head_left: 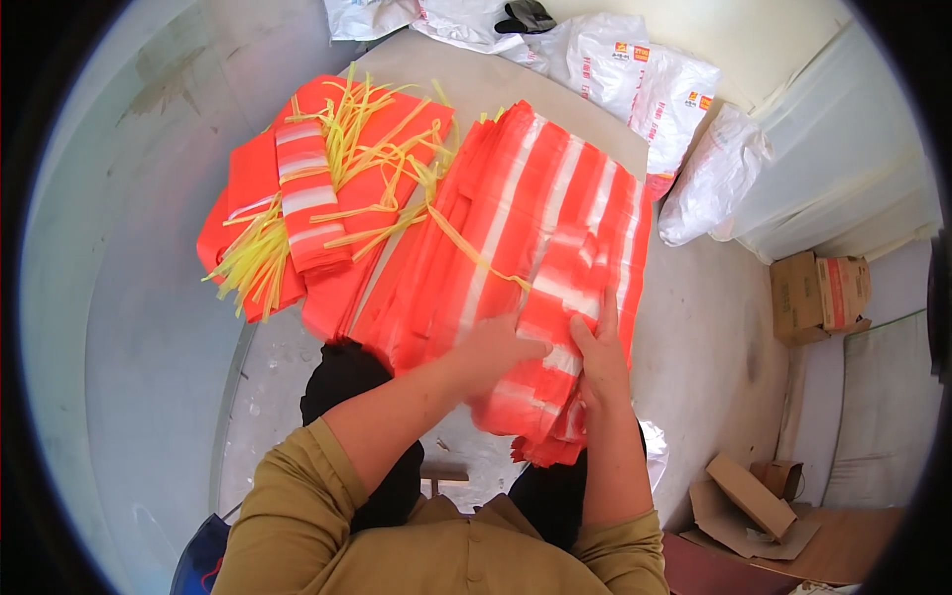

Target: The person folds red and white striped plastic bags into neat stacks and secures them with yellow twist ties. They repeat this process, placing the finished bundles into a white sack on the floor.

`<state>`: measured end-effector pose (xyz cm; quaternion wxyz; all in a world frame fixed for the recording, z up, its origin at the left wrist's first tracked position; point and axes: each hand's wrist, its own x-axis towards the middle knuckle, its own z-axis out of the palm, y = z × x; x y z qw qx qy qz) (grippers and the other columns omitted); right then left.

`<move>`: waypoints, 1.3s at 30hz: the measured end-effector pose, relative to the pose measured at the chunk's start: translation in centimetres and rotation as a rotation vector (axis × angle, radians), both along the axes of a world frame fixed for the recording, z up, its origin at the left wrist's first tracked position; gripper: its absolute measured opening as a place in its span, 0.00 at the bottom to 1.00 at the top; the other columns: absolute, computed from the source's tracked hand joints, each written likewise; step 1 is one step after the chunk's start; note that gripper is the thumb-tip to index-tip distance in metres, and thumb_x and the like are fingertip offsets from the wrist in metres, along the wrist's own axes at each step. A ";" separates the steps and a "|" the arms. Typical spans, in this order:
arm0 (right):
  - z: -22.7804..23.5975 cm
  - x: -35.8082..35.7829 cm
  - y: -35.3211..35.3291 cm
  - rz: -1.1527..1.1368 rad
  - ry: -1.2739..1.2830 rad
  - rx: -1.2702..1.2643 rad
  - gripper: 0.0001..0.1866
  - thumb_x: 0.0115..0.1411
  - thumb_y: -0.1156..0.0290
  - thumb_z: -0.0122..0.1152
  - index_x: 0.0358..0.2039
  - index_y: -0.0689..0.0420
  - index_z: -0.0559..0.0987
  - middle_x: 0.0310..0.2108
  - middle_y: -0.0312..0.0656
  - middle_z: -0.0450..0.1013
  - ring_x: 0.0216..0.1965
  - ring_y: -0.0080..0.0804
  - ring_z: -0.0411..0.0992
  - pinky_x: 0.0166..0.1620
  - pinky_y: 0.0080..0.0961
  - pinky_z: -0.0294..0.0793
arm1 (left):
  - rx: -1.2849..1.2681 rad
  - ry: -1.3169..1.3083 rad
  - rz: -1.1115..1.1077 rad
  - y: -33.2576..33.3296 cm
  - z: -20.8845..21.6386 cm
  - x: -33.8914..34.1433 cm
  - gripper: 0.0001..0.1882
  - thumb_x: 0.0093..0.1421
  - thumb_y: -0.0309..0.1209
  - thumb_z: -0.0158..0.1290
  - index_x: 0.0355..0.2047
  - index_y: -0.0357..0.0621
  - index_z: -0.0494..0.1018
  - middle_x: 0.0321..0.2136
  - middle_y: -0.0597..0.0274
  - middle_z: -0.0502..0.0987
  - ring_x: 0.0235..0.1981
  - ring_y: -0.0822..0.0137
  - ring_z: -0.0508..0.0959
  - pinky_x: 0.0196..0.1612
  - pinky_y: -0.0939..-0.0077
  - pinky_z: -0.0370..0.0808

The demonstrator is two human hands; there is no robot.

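Observation:
A folded bundle of red-and-white striped plastic bags [543,382] is between my two hands, over the front of a wide stack of the same bags [496,213]. My right hand [601,357] grips the bundle's right edge, thumb on top. My left hand [494,354], slightly blurred, closes on the left side of it; some of its fingers are hidden. A yellow tie strip [476,250] runs across the stack to the bundle's upper end. On the left, a rolled striped bundle [307,193] lies on a red pile [255,169], among loose yellow strips [372,149].
White printed sacks [600,64] line the far edge of the grey table [436,64], with another white sack [716,174] at their right. A cardboard box [821,293] stands at the right. Flattened cardboard [749,511] lies at the lower right.

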<state>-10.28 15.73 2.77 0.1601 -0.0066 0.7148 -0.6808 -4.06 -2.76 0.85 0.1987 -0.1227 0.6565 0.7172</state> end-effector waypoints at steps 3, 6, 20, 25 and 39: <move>0.0 0.3 0.7 0.014 0.009 0.046 0.40 0.76 0.64 0.53 0.80 0.52 0.45 0.70 0.46 0.63 0.61 0.32 0.71 0.59 0.30 0.75 | 0.239 -0.008 0.066 0.2 -1.5 -0.6 0.39 0.60 0.30 0.62 0.70 0.35 0.62 0.59 0.47 0.75 0.55 0.57 0.80 0.57 0.63 0.79; 1.9 0.4 2.0 0.063 -0.122 0.245 0.37 0.77 0.61 0.51 0.79 0.53 0.49 0.55 0.40 0.75 0.49 0.27 0.75 0.52 0.25 0.76 | 0.396 0.020 0.124 0.5 -2.1 -0.8 0.38 0.61 0.20 0.61 0.71 0.35 0.60 0.61 0.51 0.74 0.55 0.61 0.80 0.57 0.65 0.79; 3.2 0.1 13.2 0.075 0.053 0.582 0.09 0.68 0.71 0.60 0.35 0.64 0.82 0.29 0.34 0.78 0.30 0.18 0.71 0.36 0.20 0.70 | -0.378 0.123 0.081 1.4 0.8 -0.7 0.48 0.57 0.41 0.65 0.72 0.36 0.56 0.62 0.38 0.75 0.62 0.45 0.76 0.63 0.60 0.74; 4.5 0.4 13.9 0.086 0.016 0.344 0.09 0.67 0.72 0.59 0.29 0.60 0.79 0.36 0.40 0.81 0.39 0.26 0.76 0.46 0.26 0.74 | -0.267 0.113 0.056 1.0 0.7 -1.0 0.44 0.57 0.39 0.65 0.69 0.34 0.61 0.59 0.39 0.77 0.60 0.48 0.78 0.60 0.60 0.75; 3.3 -2.0 2.5 0.501 0.224 -0.233 0.35 0.78 0.45 0.40 0.56 0.68 0.79 0.56 0.49 0.77 0.58 0.43 0.74 0.67 0.42 0.65 | -0.132 0.015 0.086 1.1 0.0 -1.1 0.38 0.60 0.31 0.63 0.68 0.35 0.61 0.49 0.54 0.78 0.50 0.65 0.79 0.52 0.69 0.77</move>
